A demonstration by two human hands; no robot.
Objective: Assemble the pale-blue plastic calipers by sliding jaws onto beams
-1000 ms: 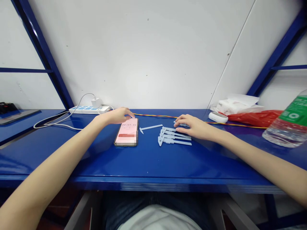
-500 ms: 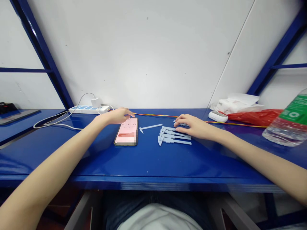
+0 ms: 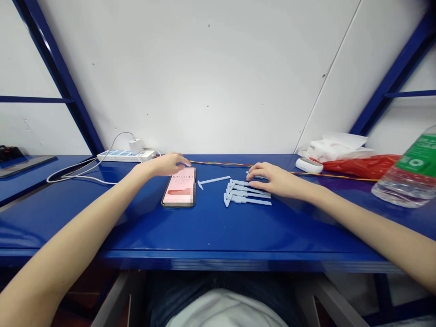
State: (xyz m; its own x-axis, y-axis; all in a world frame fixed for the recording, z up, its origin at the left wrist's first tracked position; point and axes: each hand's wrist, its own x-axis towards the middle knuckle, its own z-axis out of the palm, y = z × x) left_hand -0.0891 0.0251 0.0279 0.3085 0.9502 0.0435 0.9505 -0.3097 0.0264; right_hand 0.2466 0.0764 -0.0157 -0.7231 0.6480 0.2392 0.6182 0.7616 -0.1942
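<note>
My left hand (image 3: 169,164) is over the far end of a phone (image 3: 179,188), fingers apart and holding nothing. The phone lies face up with a timer on its pinkish screen. To its right, a lone pale plastic caliper piece (image 3: 215,180) rests on the table. Several pale blue plastic calipers (image 3: 243,199) lie overlapped in a fanned stack. My right hand (image 3: 266,177) rests at the far side of that stack, fingers spread, its fingertips at the calipers. Part of another pale piece shows under its fingers and is mostly hidden.
A white power strip (image 3: 126,156) with a plugged charger and cable sits at the back left. Thin red and yellow wires (image 3: 221,163) run along the back. A white oval device (image 3: 309,165), red plastic bag (image 3: 361,166) and large water bottle (image 3: 408,172) stand right on the blue table (image 3: 204,227).
</note>
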